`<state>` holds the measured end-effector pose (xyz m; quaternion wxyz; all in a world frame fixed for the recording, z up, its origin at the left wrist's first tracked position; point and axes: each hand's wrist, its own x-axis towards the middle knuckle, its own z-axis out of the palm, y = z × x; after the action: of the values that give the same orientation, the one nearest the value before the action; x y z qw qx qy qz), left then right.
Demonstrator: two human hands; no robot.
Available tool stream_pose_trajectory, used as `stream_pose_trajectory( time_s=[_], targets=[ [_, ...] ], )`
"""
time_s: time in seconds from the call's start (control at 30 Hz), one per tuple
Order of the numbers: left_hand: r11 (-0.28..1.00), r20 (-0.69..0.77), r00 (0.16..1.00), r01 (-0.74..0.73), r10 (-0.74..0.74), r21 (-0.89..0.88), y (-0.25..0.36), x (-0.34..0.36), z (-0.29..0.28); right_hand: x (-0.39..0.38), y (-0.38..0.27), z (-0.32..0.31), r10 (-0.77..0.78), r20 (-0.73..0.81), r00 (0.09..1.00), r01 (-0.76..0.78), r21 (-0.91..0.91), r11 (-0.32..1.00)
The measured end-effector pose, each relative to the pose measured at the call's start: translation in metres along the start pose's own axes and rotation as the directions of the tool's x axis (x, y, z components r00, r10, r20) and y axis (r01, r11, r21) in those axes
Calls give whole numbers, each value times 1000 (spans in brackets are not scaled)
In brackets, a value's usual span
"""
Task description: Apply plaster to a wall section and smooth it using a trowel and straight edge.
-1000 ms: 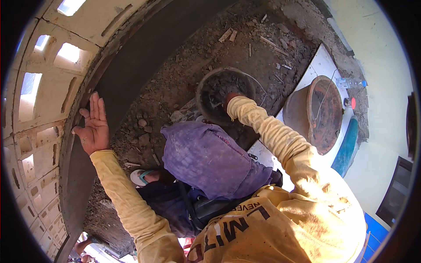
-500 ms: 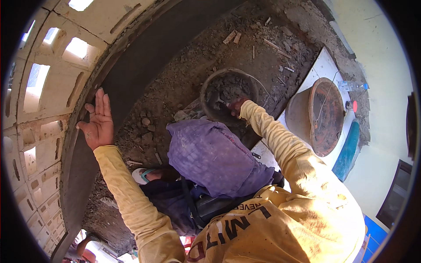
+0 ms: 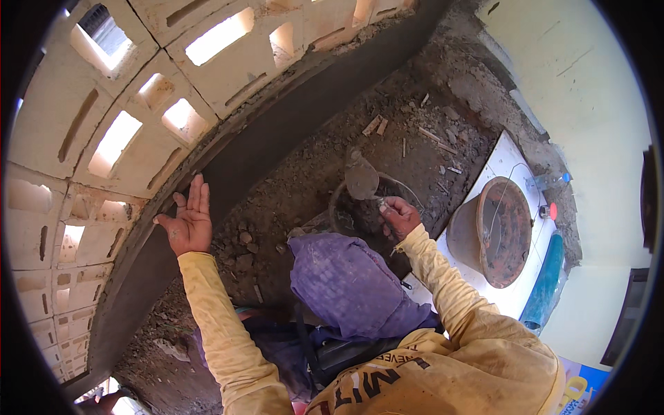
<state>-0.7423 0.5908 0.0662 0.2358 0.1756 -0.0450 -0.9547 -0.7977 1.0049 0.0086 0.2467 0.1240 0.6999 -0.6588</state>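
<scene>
Now right hand [image 3: 398, 216] grip closed on trowel [image 3: 362, 180] above pan [image 3: 339, 211]; left hand [image 3: 187, 223] open.

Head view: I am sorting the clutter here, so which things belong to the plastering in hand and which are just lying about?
In use:
- trowel loaded with mortar, held in the right hand
- mortar pan beneath it
- grey plastered band of the wall, with the left hand open against it

Lying about:
- rusty bucket on the white board
- wood scraps
- blue tube

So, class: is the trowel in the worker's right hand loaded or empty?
Loaded. The trowel in the right hand carries a grey heap of mortar on its blade, lifted above the dark pan. The left hand rests flat against the wall.
</scene>
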Motion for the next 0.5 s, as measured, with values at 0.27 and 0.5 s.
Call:
stream_pose_trajectory(
  time_s=[0.27, 0.5],
  targets=[
    [995, -9, 1000, 2, -3, -98, 0, -1, -4, 59, -64, 96, -547, -16, 837, 546, 88, 833],
    [994, 22, 1000, 12, -10, -110, 0, -2, -2, 136, -57, 148, -829, -71, 555, 811, -175, 558]
  ],
)
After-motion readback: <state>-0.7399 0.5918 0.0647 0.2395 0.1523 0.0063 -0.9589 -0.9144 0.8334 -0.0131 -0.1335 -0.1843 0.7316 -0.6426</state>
